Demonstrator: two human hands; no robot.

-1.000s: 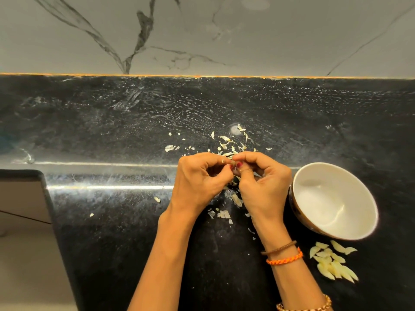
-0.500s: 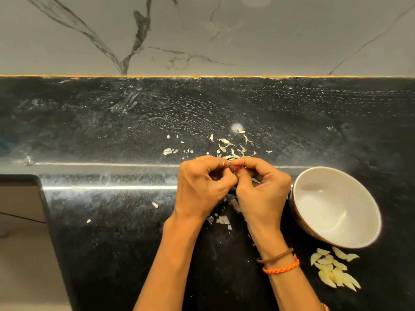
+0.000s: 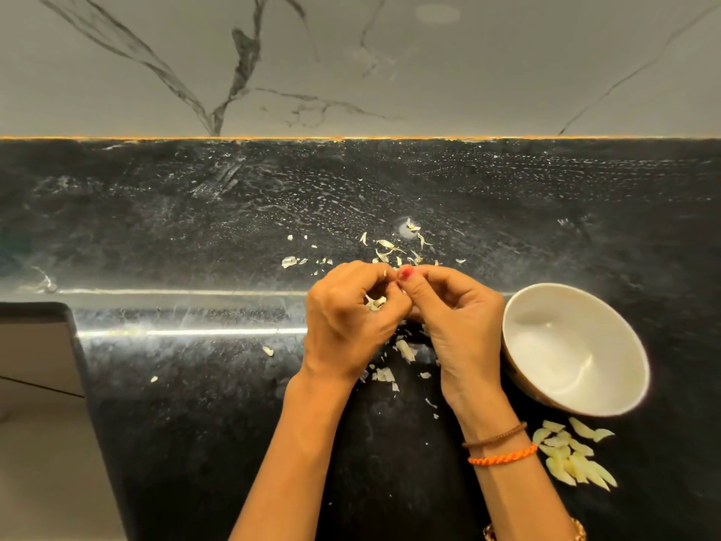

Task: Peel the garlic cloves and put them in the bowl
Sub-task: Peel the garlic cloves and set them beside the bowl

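Garlic clove [image 3: 375,303] (pale, papery) between curled fingers [image 3: 404,273].

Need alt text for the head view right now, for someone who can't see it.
Both hands, left and right, pinch a garlic clove above a black counter strewn with skins. An empty white bowl sits right of them, with a pile of cloves beside it.

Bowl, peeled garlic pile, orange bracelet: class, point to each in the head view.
bowl [image 3: 628,345]: head view, on its right inner wall.
peeled garlic pile [image 3: 573,458]: head view, on a middle clove.
orange bracelet [image 3: 503,457]: head view, on the braid across the wrist.
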